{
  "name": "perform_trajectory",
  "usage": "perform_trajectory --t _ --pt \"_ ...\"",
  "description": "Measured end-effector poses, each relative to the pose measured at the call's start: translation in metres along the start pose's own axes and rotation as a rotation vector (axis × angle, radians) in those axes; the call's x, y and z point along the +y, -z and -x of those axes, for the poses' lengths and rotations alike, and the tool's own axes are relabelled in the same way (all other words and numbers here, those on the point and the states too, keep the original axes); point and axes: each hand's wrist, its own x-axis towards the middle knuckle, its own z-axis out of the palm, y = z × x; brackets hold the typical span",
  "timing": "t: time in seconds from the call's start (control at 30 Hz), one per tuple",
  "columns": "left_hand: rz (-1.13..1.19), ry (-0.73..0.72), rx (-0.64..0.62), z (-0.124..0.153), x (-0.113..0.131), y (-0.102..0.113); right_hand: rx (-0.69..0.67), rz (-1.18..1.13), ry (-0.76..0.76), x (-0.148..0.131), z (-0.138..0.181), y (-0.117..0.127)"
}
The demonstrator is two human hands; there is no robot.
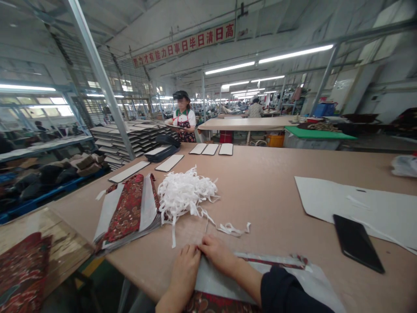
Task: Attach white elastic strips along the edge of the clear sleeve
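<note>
My left hand (185,266) and my right hand (217,253) meet at the table's near edge, fingertips close together. Both are closed in a pinch at the far left corner of a fabric panel (213,280) with pale backing and a dark red patterned part; my right forearm lies across it. Just beyond my fingers, a loose white strip (235,229) trails from a tangled heap of white strips (185,191). To the left of the heap lies a stack of red patterned fabric panels (127,213) with pale borders.
A black phone-like slab (358,243) lies partly on a large white sheet (368,208) at the right. Small white boards (210,149) lie along the table's far side. A co-worker (184,117) stands behind it, near stacked boards (130,139). A metal post (100,78) rises at the left.
</note>
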Motion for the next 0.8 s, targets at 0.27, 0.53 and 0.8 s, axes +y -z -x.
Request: perform_trajectory --t 0.27,0.53,0.8 --pt "-0.062 -0.17 -0.036 -0.012 -0.011 0.0 -0.047 0.293 -0.084 0.018 0.074 0.035" --pt "-0.004 -0.187 -0.047 -0.035 0.02 0.022 -0.166 0.139 -0.555 0.067 0.165 0.093" --pt "0.299 -0.305 -0.075 -0.049 0.049 0.014 -0.147 -0.155 -0.626 0.057 0.155 0.12"
